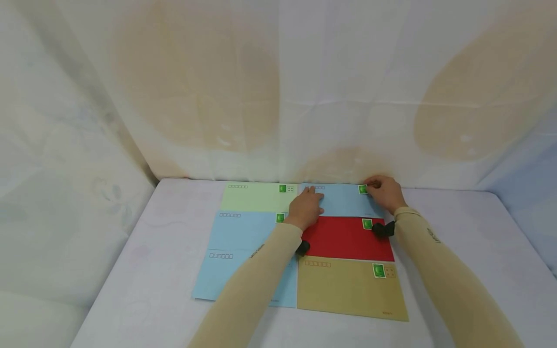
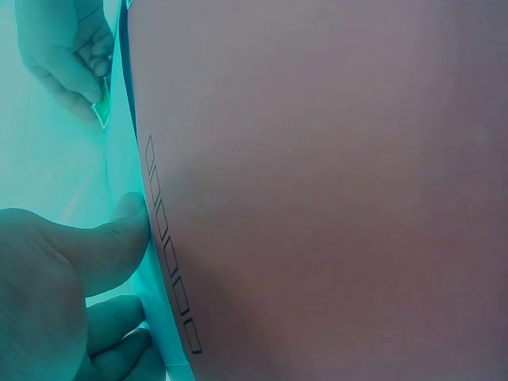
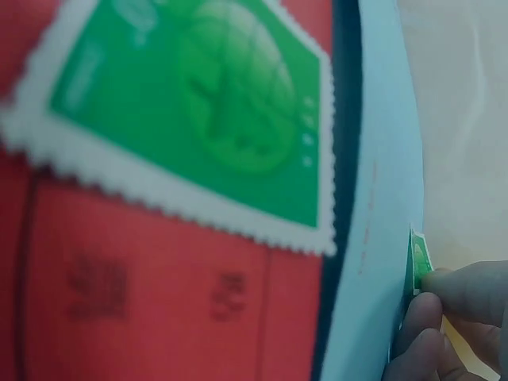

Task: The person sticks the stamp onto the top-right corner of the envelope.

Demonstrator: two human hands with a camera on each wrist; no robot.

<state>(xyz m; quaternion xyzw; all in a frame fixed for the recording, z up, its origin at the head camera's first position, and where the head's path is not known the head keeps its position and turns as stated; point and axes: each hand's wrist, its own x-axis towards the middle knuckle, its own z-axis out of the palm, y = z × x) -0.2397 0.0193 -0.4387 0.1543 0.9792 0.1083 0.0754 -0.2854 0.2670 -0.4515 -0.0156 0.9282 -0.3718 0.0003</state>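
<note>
At the far right of the envelope group lies a light-blue envelope (image 1: pixel 344 202). My left hand (image 1: pixel 304 208) rests on its left end, with fingers spread over the printed boxes. At its top right corner my right hand (image 1: pixel 386 193) pinches a small green stamp (image 1: pixel 363 189) between thumb and finger. The right wrist view shows that stamp (image 3: pixel 420 258) tilted up at the blue envelope's surface; whether its lower edge is stuck there I cannot tell. Nearer me is a red envelope (image 1: pixel 344 239) bearing a green stamp (image 1: pixel 367 224).
A tan envelope (image 1: pixel 348 290) with a stamp (image 1: pixel 379 270) lies in front. On the left are a pale-green envelope (image 1: pixel 252 198) and two blue envelopes (image 1: pixel 241 229), partly under my left arm. White cloth (image 1: pixel 143 270) covers the table; a curtain (image 1: pixel 313 121) hangs behind.
</note>
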